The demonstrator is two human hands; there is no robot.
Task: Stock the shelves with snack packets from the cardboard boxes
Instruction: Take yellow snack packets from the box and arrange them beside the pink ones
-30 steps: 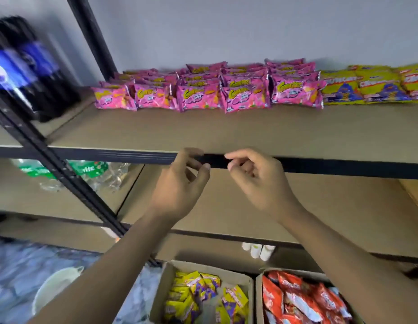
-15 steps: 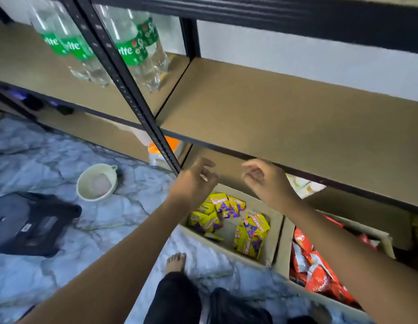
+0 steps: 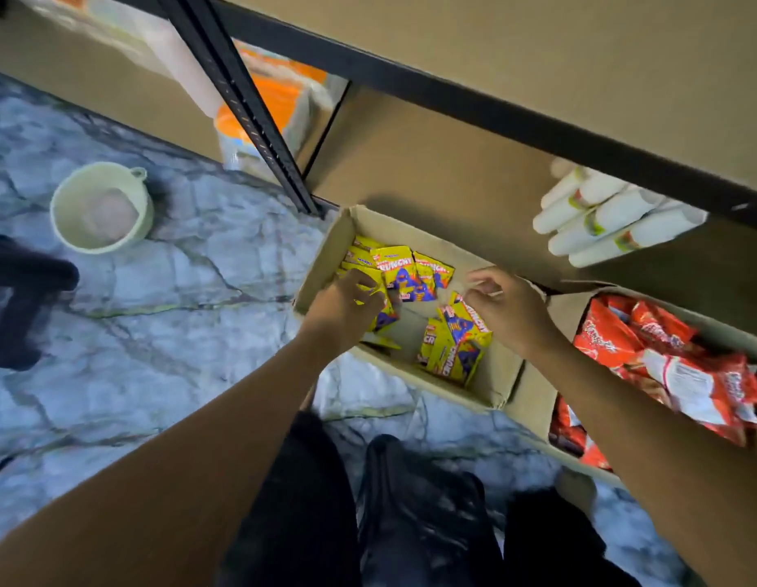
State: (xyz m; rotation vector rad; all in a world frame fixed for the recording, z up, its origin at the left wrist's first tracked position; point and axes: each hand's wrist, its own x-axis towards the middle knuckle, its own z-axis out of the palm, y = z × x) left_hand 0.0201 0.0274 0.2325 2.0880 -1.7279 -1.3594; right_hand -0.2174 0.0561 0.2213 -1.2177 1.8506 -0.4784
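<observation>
An open cardboard box (image 3: 410, 231) sits on the floor in front of the lowest shelf (image 3: 444, 171) and holds several yellow snack packets (image 3: 400, 269), with a second heap (image 3: 455, 347) at its near right. My left hand (image 3: 345, 305) is inside the box at its left side, fingers curled round a yellow packet. My right hand (image 3: 510, 309) hovers over the right heap with loosely curled, blurred fingers and no packet visibly in it. A second box (image 3: 533, 400) to the right is full of red snack packets (image 3: 664, 358).
White tubes (image 3: 601, 218) lie on the lowest shelf behind the boxes. A black shelf upright (image 3: 249, 99) stands at the left, with an orange pack (image 3: 279, 95) behind it. A pale basket (image 3: 101, 205) and a dark bag (image 3: 21, 290) sit on the marble floor. My legs (image 3: 410, 523) are below.
My view dropped from the stocked upper shelf down to the floor boxes. Both hands came down from the shelf edge into the yellow-packet box, and the left hand took hold of a packet.
</observation>
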